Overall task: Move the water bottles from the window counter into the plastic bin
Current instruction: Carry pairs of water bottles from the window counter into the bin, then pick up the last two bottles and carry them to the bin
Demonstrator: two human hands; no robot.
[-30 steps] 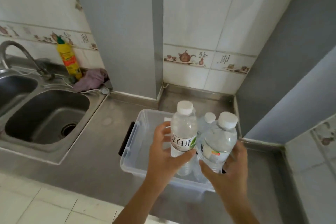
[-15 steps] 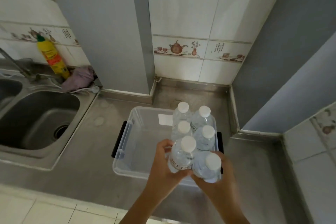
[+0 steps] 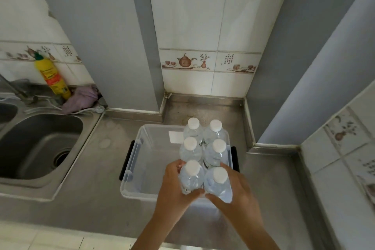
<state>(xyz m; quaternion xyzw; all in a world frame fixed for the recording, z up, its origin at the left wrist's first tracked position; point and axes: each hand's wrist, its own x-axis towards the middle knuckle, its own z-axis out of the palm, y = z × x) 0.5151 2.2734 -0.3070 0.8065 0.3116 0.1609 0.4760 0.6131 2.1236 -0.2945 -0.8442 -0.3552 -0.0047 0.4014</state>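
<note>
six water bottles (image 3: 191, 149), one plastic bin (image 3: 142, 160), one detergent bottle (image 3: 53, 77), two hands (image 3: 174, 186)

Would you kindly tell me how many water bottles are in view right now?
6, in two columns at the right of the plastic bin: back pair, middle pair, and a front pair gripped by the left hand and right hand. None seems hidden.

I saw the bin (image 3: 134, 160) on the worktop (image 3: 91, 201), right of the sink (image 3: 36, 144). Six bottles (image 3: 204, 152) stood in its right half, paired front to back. Behind the sink stood a detergent bottle (image 3: 53, 76), a cloth (image 3: 80, 99) beside it.
</note>
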